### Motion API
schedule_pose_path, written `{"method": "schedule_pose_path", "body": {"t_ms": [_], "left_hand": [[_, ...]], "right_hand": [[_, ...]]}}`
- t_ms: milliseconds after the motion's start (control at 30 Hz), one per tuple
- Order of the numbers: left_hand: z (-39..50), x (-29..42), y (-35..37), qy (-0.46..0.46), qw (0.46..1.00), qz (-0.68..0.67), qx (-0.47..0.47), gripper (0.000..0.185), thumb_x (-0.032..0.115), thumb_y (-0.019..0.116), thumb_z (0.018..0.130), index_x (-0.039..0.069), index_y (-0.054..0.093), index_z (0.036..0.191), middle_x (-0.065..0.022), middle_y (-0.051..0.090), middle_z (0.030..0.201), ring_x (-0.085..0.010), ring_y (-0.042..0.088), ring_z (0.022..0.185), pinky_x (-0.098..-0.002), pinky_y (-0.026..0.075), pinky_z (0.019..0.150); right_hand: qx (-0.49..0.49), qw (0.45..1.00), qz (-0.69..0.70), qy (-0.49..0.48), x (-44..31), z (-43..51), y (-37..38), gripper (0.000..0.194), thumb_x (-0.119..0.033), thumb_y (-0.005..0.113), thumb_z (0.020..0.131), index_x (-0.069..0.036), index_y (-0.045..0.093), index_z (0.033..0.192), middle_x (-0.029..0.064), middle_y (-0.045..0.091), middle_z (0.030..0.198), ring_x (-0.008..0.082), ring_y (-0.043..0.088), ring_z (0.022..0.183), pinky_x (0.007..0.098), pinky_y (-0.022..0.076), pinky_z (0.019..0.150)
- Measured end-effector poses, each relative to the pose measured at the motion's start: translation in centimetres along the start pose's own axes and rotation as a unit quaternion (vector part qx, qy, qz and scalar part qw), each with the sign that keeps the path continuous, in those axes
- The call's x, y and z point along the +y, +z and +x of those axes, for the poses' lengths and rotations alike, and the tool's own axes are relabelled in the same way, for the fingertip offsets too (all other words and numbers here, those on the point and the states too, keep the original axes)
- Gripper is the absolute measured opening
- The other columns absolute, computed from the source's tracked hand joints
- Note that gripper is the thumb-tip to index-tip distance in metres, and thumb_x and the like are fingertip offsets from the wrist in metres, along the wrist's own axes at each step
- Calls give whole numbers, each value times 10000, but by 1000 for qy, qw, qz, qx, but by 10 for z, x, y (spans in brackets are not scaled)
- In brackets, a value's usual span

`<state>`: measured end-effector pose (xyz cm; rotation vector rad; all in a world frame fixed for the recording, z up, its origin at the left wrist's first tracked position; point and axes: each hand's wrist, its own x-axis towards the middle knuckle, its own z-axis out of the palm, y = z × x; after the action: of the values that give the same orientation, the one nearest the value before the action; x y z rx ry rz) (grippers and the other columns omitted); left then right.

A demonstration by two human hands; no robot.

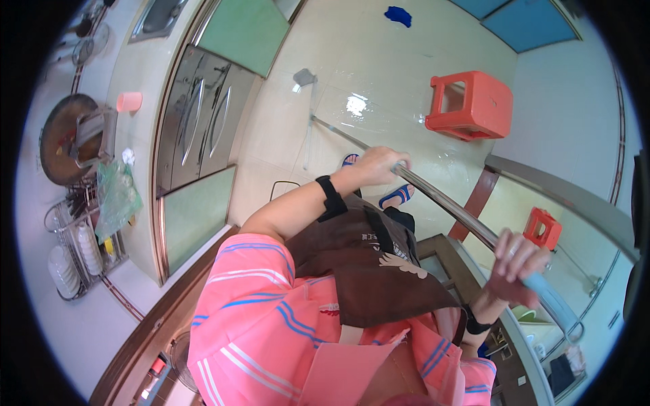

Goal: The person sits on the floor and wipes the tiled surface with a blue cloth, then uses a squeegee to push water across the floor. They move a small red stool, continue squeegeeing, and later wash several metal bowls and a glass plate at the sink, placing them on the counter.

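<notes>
My left hand (380, 165) is closed around the middle of a metal pole (447, 202). Farther up it, my right hand (522, 263) grips the pole at its light blue plastic handle end (551, 299), which has a hanging loop. The pole slants down to a thin, pale, blurred bar (309, 127) on the tiled floor; whether this is a squeegee or a flat mop head, I cannot tell. A grey cloth or pad (304, 77) lies at the bar's far end. Wet shine shows on the floor (356, 104). Both wrists wear black bands.
Blue slippers (397, 196) are on my feet. A red plastic stool (472, 105) stands ahead right, and a blue cloth (398, 16) lies farther off. At left is a counter (137, 167) with steel cabinet doors (203, 116), a dish rack (89, 248) and a round board (68, 139). Right, a doorway shows another red stool (542, 228).
</notes>
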<state>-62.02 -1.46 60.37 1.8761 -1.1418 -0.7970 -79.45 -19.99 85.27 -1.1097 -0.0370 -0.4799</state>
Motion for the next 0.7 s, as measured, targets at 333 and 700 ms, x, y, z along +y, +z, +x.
{"method": "schedule_pose_path", "body": {"t_ms": [333, 700], "left_hand": [[-53, -82, -61, -130, 987, 75, 53, 234, 72, 670, 733, 146, 629, 951, -120, 667, 809, -355, 645, 863, -470, 497, 724], [-67, -155, -71, -230, 923, 123, 285, 298, -24, 616, 733, 135, 608, 986, -75, 657, 795, -291, 608, 876, -426, 407, 943]], "right_hand": [[11, 997, 70, 13, 1, 42, 17, 454, -526, 695, 864, -176, 447, 717, -58, 460, 577, 66, 407, 529, 249, 372, 612], [4, 995, 33, 98, 120, 77, 46, 355, -366, 604, 886, -174, 360, 716, -32, 405, 553, 129, 380, 565, 350, 352, 732]]}}
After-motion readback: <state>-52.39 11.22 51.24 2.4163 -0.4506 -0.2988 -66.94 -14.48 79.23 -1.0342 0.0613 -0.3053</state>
